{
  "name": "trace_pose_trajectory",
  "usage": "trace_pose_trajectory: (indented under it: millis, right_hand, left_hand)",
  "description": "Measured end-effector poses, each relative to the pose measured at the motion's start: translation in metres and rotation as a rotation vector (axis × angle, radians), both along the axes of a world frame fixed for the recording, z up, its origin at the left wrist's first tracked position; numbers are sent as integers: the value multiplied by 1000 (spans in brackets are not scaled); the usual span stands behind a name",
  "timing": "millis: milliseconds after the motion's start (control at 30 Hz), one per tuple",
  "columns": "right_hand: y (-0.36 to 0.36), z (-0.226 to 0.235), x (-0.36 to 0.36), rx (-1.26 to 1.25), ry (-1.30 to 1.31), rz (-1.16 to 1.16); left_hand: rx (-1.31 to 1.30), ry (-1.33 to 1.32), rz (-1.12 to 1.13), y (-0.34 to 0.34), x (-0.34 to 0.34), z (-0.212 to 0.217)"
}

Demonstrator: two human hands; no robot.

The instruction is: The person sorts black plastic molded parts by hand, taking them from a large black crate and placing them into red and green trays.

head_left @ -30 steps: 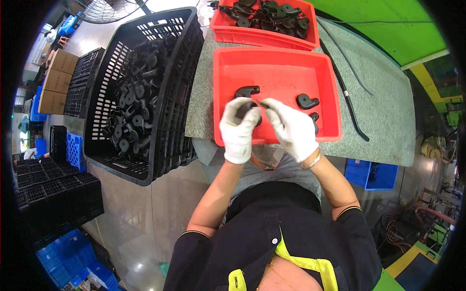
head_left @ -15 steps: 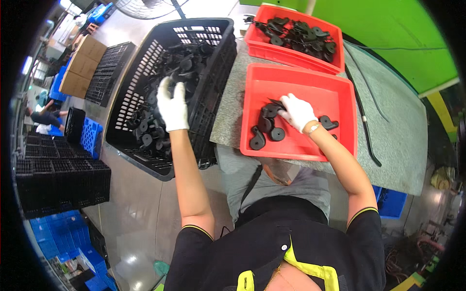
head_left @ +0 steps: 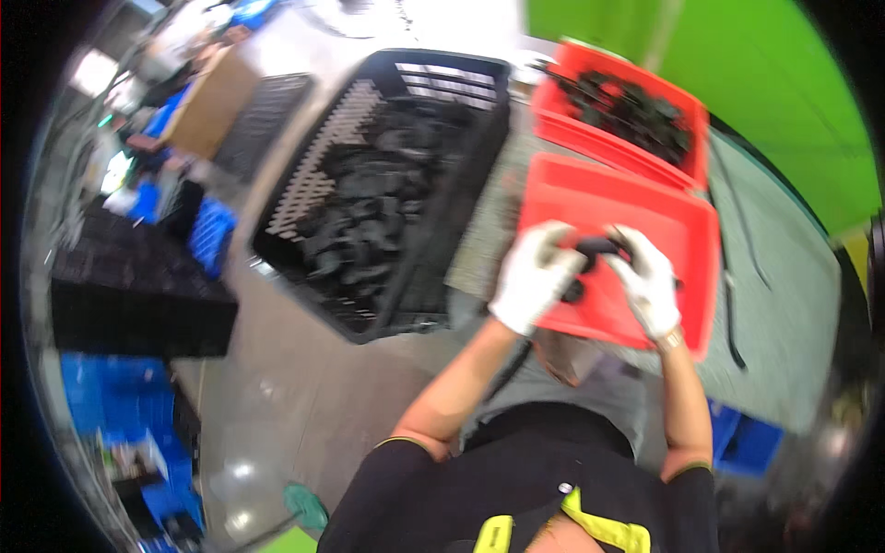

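White gloves cover both of my hands, which meet above the near red tray. Between them is a small black plastic part with a rounded end; motion blur hides its finer shape. The fingers of my left hand are closed on its left side. My right hand pinches it from the other side. Below my left fingers another black part lies in the tray. My hands cover much of the tray's middle, so other parts there may be hidden.
Left of the table stands a black slatted crate heaped with similar black parts. A second red tray, also full of them, sits behind the near one. A dark rod lies on the grey tabletop at right.
My left hand has left the crate and come right to the near tray. My right hand has lifted a black part, and both hands now hold it. The view has shifted left.
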State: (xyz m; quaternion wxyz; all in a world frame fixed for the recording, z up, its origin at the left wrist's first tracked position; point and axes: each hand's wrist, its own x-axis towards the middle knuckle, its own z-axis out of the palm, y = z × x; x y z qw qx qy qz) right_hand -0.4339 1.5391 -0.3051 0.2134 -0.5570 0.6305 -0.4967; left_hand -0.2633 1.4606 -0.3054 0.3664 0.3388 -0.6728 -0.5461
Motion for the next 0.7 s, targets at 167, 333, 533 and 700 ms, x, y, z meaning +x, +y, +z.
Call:
trace_pose_trajectory:
  millis: [167, 333, 533, 700]
  right_hand:
    - [26, 22, 0, -1, 207, 19]
    - [15, 36, 24, -15, 256, 90]
    - [24, 19, 19, 118, 312, -102]
    - [20, 24, 36, 36, 301, -88]
  left_hand:
    - [118, -50, -195, 23, -25, -19]
    - [445, 368, -226, 30, -19, -20]
    - [497, 418, -167, 34, -21, -29]
    - [487, 352, -16, 24, -3, -23]
